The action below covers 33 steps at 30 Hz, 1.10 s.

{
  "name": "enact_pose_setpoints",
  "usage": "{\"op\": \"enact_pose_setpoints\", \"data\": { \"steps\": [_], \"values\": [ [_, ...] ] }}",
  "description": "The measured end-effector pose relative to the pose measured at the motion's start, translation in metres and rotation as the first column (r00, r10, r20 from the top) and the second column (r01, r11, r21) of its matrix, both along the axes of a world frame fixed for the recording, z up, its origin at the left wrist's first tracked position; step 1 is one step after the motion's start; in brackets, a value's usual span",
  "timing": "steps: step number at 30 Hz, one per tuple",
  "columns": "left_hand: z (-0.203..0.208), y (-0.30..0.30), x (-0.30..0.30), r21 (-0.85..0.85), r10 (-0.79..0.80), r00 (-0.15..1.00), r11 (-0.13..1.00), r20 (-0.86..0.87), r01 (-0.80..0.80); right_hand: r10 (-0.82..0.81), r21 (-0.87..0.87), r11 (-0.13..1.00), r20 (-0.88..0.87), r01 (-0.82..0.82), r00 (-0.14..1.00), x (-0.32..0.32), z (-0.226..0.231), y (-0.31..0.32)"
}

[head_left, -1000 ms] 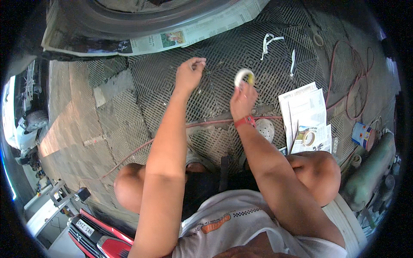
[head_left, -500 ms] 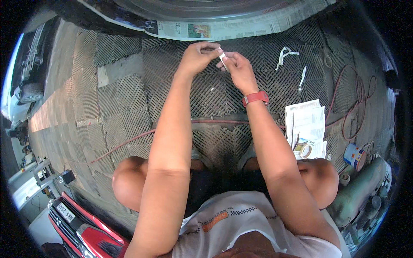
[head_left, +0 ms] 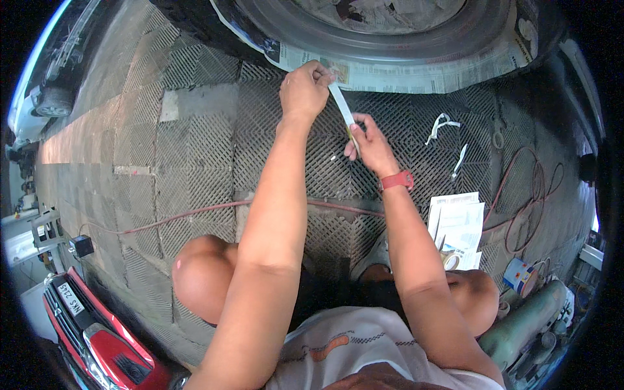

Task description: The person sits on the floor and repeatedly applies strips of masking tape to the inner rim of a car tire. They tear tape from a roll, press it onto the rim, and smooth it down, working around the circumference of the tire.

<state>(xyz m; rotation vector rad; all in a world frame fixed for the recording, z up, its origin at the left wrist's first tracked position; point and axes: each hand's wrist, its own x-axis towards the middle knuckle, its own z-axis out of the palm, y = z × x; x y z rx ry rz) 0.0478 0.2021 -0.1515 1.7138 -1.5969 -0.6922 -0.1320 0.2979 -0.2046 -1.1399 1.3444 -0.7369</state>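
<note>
A pale strip of tape [head_left: 340, 104] is stretched between my two hands, slanting down to the right. My left hand [head_left: 304, 92] pinches its upper end, just below the newspaper-covered edge of a wheel. The lower end meets my right hand [head_left: 370, 144], whose thumb and fingers are closed on it. A thin yellowish edge shows there, perhaps a tape roll, mostly hidden by the fingers. Newspaper [head_left: 390, 78] lines the rim of the large wheel [head_left: 364, 40] ahead of me.
Crumpled white strips [head_left: 442, 127] lie on the ribbed floor mat [head_left: 273, 169]. Folded papers [head_left: 460, 221] with a tape roll [head_left: 451, 262] on them sit by my right knee. A reddish hose [head_left: 195, 213] crosses the floor. A can [head_left: 520, 276] stands at right, a red car front [head_left: 97, 338] lower left.
My hands have moved apart, the right one toward me, and a longer length of tape now shows between them. The wheel has come further into view.
</note>
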Motion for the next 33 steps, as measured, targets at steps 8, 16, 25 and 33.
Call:
{"op": "enact_pose_setpoints", "data": {
  "steps": [8, 16, 25, 33],
  "values": [
    [0.010, 0.002, 0.012, -0.138, 0.128, 0.992, 0.982, -0.015, -0.129, 0.000, 0.029, 1.000, -0.042, 0.001, 0.999, 0.008, -0.015, 0.010],
    [0.009, 0.002, 0.011, -0.201, 0.295, 0.953, 0.939, 0.062, -0.278, -0.394, -0.792, 0.590, -0.451, -0.156, 0.801, 0.027, -0.012, 0.048],
    [0.037, -0.007, -0.015, -0.479, -0.091, 0.995, 0.873, 0.037, 0.097, -0.273, -0.302, 0.953, -0.888, -0.022, 0.370, -0.050, -0.079, 0.105],
    [0.045, -0.035, -0.054, -0.301, -0.210, 0.963, 0.941, -0.170, 0.152, -0.731, -0.806, 0.579, -0.447, 0.122, 0.516, -0.057, -0.025, 0.011]
  ]
}}
